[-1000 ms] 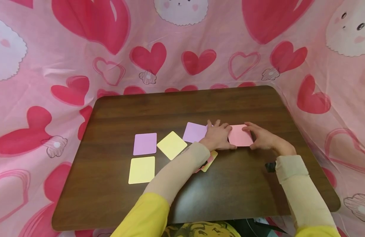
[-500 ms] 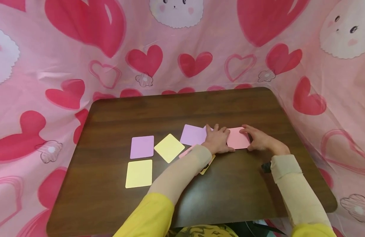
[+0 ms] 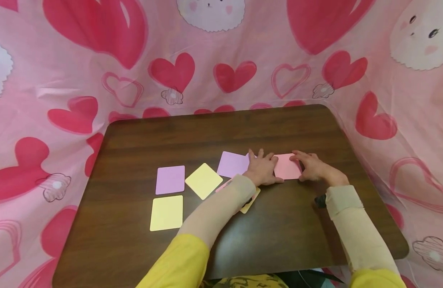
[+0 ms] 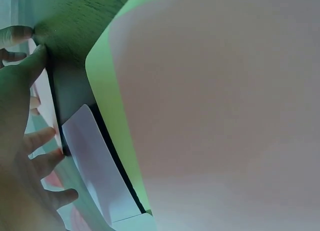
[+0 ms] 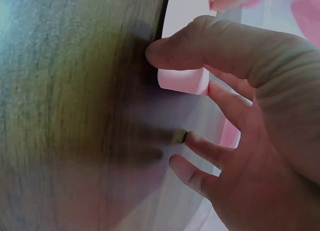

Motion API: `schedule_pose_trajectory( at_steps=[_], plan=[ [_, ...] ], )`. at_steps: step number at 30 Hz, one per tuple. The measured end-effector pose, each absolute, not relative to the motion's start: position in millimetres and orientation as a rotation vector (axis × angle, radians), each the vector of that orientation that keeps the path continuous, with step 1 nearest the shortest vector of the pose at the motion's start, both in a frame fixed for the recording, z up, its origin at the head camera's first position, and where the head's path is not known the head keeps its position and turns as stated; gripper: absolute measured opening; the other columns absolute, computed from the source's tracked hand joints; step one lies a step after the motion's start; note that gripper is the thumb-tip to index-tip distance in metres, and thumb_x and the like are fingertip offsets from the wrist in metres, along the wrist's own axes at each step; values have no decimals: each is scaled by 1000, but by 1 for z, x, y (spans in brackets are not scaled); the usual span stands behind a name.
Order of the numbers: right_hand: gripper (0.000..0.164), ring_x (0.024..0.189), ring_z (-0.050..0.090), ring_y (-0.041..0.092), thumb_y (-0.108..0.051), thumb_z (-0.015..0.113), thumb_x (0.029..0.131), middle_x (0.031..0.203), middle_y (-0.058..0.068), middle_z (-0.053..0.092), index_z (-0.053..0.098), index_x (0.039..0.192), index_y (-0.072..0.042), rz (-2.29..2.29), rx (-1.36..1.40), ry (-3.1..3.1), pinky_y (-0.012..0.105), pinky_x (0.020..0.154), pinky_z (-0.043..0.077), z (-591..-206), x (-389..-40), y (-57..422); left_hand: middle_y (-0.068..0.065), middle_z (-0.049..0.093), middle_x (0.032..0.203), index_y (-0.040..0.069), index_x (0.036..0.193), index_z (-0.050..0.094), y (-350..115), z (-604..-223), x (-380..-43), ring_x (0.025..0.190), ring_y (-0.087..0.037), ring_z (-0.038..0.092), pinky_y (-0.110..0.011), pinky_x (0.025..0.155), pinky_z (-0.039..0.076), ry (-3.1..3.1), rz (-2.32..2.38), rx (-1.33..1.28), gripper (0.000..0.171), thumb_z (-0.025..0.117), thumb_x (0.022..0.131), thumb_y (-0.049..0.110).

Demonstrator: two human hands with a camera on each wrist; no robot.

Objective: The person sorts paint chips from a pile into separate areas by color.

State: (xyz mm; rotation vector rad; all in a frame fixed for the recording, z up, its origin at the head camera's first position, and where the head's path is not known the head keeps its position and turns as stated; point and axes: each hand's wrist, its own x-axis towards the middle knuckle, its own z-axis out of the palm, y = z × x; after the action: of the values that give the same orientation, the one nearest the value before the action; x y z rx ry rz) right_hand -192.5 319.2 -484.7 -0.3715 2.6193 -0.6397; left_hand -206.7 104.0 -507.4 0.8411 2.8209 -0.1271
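A pink square card (image 3: pixel 287 167) lies right of the table's middle, between both hands. My left hand (image 3: pixel 261 170) has its thumb and index finger at the card's left corners, the other fingers spread beyond. From the right, my right hand (image 3: pixel 315 168) holds the card between thumb and index finger; the right wrist view shows the thumb across the card's (image 5: pixel 185 16) near edge. Part of a purple card pokes out behind my left hand, beside another purple card (image 3: pixel 230 165). Beneath my left forearm, a pink card (image 3: pixel 223 186) and a yellow card (image 3: pixel 251 202) are partly hidden.
Farther left lie a tilted yellow card (image 3: pixel 204 181), a purple card (image 3: pixel 170 180) and another yellow card (image 3: pixel 166 213). The brown wooden table (image 3: pixel 192 136) has rounded corners. A pink cloth (image 3: pixel 264 44) with red hearts hangs around its back and sides.
The head view has shifted slightly. Both hands stay at the pink card, which now looks slightly closer to the left hand; the other visible cards keep their arrangement.
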Motion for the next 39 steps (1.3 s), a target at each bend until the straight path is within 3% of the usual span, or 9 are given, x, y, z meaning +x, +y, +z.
schedule_pose_trajectory(
  at_steps=[12,20,30,39],
  plan=[
    [81,137,19,64,-11,83,73,163,27,17,47,145,-5,-605,-336,2616,82,102,19,-479,-191,307,5,27,166,35,156,36,81,-501,-207,154,-34,14,-69,115,15,2816,-45,861,92,45,82,88],
    [86,142,18,59,-31,81,83,164,23,18,37,152,-6,-670,-350,2743,85,99,15,-459,-179,289,1,22,168,30,156,36,29,-465,-217,153,-41,13,-68,111,27,2756,221,952,83,63,88,68],
    [92,146,17,54,-30,84,80,165,20,21,36,155,-9,-697,-452,2812,83,104,14,-434,-170,245,1,20,168,27,157,36,-38,-427,-205,154,-39,10,-68,114,24,2766,372,882,85,68,87,63],
    [92,144,26,49,-23,90,73,162,18,29,43,151,-10,-718,-685,2814,76,106,25,-437,-159,207,-4,28,165,22,155,40,-71,-437,-170,151,-43,18,-69,110,29,2811,408,754,85,75,85,55]
  ],
)
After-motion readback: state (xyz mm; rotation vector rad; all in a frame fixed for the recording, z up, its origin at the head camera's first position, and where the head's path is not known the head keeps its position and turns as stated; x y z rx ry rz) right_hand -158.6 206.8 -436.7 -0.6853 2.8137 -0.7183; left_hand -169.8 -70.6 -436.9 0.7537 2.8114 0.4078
